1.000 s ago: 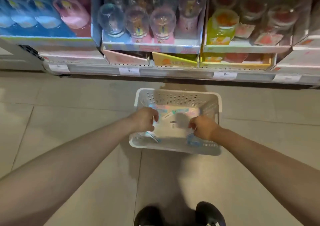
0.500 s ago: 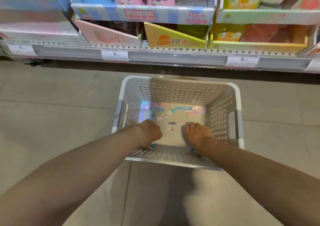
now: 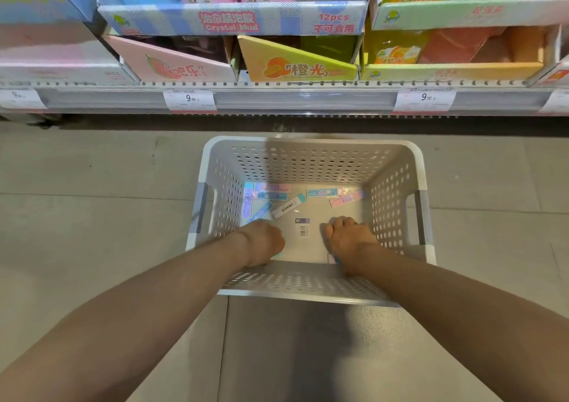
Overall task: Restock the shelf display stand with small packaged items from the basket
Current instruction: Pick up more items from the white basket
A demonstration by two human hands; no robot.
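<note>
A white perforated basket [image 3: 311, 141] stands on the floor below the shelf. Several small flat packs lie along its far side, among them a white one with a barcode [image 3: 288, 207], a blue one [image 3: 320, 192] and a pink one [image 3: 346, 199]. My left hand [image 3: 263, 243] is down inside at the near left, fingers curled under, with a teal pack edge [image 3: 277, 255] peeking out beneath it. My right hand [image 3: 349, 238] is curled the same way at the near right, over a pink and blue pack [image 3: 332, 258]. What lies inside each fist is hidden.
The bottom shelf edge [image 3: 308, 100] with price tags runs across just beyond the basket. On it stand a pink display box [image 3: 172, 63], an orange-print yellow box [image 3: 295, 66] and a "Crystal Mud" tray [image 3: 234, 20] above. Tiled floor surrounds the basket.
The view has tilted down and drawn closer to the basket. Both hands sank from above the basket to its bottom by the near wall and closed over packs there.
</note>
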